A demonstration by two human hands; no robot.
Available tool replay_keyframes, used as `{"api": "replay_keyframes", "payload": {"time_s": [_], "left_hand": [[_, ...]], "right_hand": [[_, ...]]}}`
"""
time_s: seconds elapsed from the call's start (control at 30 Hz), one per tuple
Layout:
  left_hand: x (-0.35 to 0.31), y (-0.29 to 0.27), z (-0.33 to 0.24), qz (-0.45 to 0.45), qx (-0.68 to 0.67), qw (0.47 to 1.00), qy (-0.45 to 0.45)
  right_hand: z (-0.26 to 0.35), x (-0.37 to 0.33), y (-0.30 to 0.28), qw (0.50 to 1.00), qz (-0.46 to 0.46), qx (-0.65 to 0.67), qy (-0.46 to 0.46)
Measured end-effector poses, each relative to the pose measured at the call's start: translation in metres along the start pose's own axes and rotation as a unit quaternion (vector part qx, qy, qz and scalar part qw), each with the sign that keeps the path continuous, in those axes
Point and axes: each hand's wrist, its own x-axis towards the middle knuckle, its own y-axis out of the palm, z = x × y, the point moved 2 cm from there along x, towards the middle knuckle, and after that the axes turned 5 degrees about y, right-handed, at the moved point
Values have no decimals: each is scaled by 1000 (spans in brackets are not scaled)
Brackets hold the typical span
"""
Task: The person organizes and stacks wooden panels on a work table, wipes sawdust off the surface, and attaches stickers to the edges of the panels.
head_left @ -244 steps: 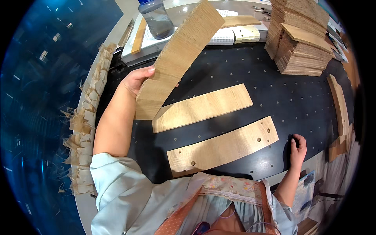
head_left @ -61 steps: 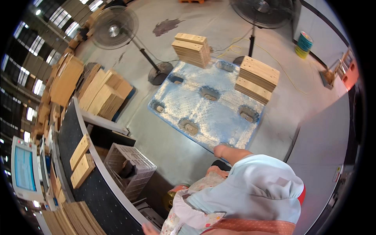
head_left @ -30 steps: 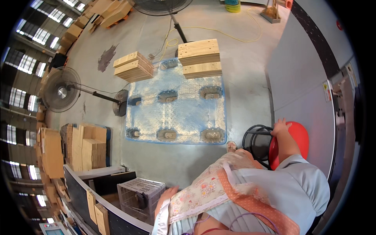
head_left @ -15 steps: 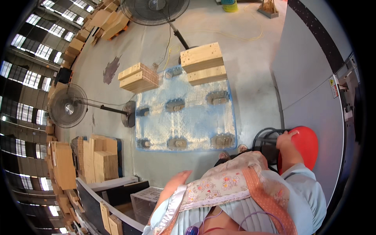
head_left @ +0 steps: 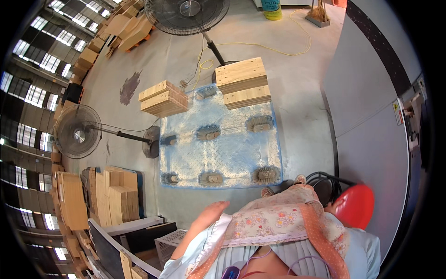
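Observation:
At my lower right stands a stool with a round red seat (head_left: 358,209) and black tubular legs, close beside the grey cabinet. My right hand (head_left: 340,204) is closed on the left edge of that seat; the fingers are slightly blurred and the forearm hides part of the grip. My left hand (head_left: 214,211) hangs in front of my apron (head_left: 274,218), fingers stretched out, with nothing in it. Ahead of me lies a worn blue plastic pallet (head_left: 232,153). Stacked wooden boards sit at its far edge, one pile on the left (head_left: 165,101), another on the right (head_left: 244,81).
Two pedestal fans stand around the pallet, one beyond it (head_left: 188,11) and one to its left (head_left: 79,132). A tall grey cabinet (head_left: 371,153) flanks my right. More wooden boards (head_left: 121,195) and a dark-panelled cart (head_left: 109,251) are at lower left. A yellow cable (head_left: 265,49) crosses the floor.
The stool's red seat has come closer to my body with my right hand on it, and the seat is tilted differently. The view has shifted slightly. My left hand remains empty.

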Motion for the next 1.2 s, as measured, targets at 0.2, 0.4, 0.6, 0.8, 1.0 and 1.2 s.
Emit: {"api": "replay_keyframes", "payload": {"time_s": [0.2,0.4,0.6,0.8,1.0,1.2], "left_hand": [[33,-26,-17,19,32,998,-57],[90,-26,-15,3,-31,999,-41],[188,-70,-57,-8,7,993,-115],[313,-93,-130,-4,-163,985,-57],[408,-134,-138,-97,-129,977,-141],[425,-69,-75,-52,-243,939,-238]], "right_hand": [[-14,10,13,993,63,91,-28],[-80,83,-51,976,96,188,-57],[-194,234,-148,917,23,398,-33],[-252,321,-257,670,39,741,-34],[-318,354,-255,739,25,673,-18],[-345,364,-289,860,99,500,21]]}}
